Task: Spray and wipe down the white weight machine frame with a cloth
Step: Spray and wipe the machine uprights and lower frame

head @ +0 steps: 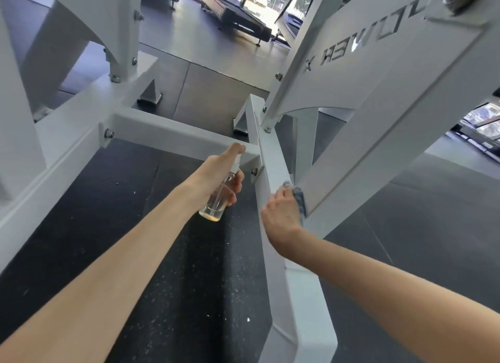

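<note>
The white weight machine frame (167, 131) fills the view, with floor rails, a cross bar and slanted uprights. My left hand (216, 173) grips a small clear spray bottle (217, 200) holding a little yellowish liquid, its forefinger on the white nozzle, which is close to the cross bar's right end. My right hand (281, 213) holds a blue-grey cloth (300, 200) against the right floor rail (273, 167), where a slanted upright meets it. Most of the cloth is hidden behind my hand.
Black speckled rubber flooring (151, 240) lies between the rails. A lettered white plate (359, 54) slants overhead at right. Bolts (108, 133) stick out at the frame joints. A dark treadmill (235, 13) stands by bright windows at the back.
</note>
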`<state>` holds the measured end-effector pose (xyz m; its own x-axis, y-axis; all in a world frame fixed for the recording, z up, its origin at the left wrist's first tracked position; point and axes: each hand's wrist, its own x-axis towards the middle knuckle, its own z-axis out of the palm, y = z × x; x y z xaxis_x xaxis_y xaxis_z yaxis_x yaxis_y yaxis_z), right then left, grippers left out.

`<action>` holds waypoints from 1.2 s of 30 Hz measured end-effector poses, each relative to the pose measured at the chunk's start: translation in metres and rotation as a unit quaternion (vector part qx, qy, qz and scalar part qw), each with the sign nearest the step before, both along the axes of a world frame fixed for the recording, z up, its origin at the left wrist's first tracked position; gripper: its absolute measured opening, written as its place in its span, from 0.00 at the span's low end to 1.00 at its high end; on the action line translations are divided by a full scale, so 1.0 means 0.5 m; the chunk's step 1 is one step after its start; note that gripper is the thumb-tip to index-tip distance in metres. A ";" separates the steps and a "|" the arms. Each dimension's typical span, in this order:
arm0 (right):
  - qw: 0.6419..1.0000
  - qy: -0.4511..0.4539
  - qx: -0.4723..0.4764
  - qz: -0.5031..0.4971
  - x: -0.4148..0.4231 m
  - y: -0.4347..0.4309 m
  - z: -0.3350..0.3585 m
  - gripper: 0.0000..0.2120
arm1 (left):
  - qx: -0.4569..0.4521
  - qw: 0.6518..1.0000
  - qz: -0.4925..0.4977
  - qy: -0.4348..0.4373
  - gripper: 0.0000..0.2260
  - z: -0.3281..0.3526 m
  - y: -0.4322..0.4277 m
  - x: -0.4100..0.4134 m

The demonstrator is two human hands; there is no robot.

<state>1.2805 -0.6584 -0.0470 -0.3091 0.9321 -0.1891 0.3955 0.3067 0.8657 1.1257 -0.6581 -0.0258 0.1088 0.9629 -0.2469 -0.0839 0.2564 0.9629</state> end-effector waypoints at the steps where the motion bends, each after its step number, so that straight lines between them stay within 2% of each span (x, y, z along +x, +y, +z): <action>1: 1.000 0.002 0.030 -0.005 -0.001 0.004 0.038 0.18 | 0.004 1.000 0.000 -0.003 0.25 0.005 0.000 -0.001; 4: 0.996 0.043 0.072 -0.003 0.010 0.005 0.111 0.18 | 0.010 1.000 -0.005 -0.009 0.25 0.011 -0.007 -0.003; 7: 0.998 0.032 0.053 0.001 0.016 -0.029 0.090 0.17 | -0.010 1.000 -0.005 -0.007 0.25 -0.009 -0.017 0.009; 11: 0.993 0.102 0.054 -0.013 0.007 -0.031 0.103 0.16 | -0.024 0.995 -0.013 0.100 0.27 -0.083 -0.025 0.047; 15: 0.983 0.104 0.148 0.007 -0.001 0.010 0.221 0.17 | 0.006 0.992 -0.018 0.126 0.27 -0.111 -0.024 0.107; 20: 0.987 0.079 0.142 0.006 -0.002 0.015 0.246 0.17 | -0.028 0.985 -0.168 -0.011 0.20 -0.073 -0.021 0.154; 22: 0.987 0.084 0.136 0.011 0.001 0.019 0.230 0.17 | -0.026 0.990 -0.135 -0.005 0.19 -0.080 -0.016 0.153; 25: 0.989 0.101 0.105 0.025 0.005 0.022 0.188 0.17 | -0.014 0.999 -0.002 0.032 0.23 -0.108 -0.008 0.131; 28: 0.994 0.104 0.035 0.023 0.004 0.012 0.108 0.17 | -0.072 0.997 -0.030 -0.007 0.24 -0.118 -0.012 0.102; 30: 0.993 0.117 0.005 0.008 0.004 0.012 0.061 0.17 | -0.074 0.997 -0.025 0.028 0.22 -0.121 -0.015 0.094; 33: 0.990 0.144 0.010 0.000 0.007 0.028 0.045 0.17 | -0.035 0.992 0.064 0.105 0.22 -0.135 -0.013 0.088; 34: 0.989 0.148 0.012 0.004 0.009 0.033 0.046 0.16 | -0.039 0.992 0.073 0.100 0.22 -0.137 -0.011 0.085; 36: 0.991 0.134 -0.010 0.020 0.011 0.037 0.029 0.16 | -0.082 0.995 0.043 0.022 0.22 -0.137 -0.008 0.072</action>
<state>1.2861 -0.6397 -0.0325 -0.3881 0.9145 -0.1144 0.5967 0.3440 0.7250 1.1618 -0.6619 -0.0943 0.0130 0.9147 -0.4038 -0.0702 0.4037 0.9122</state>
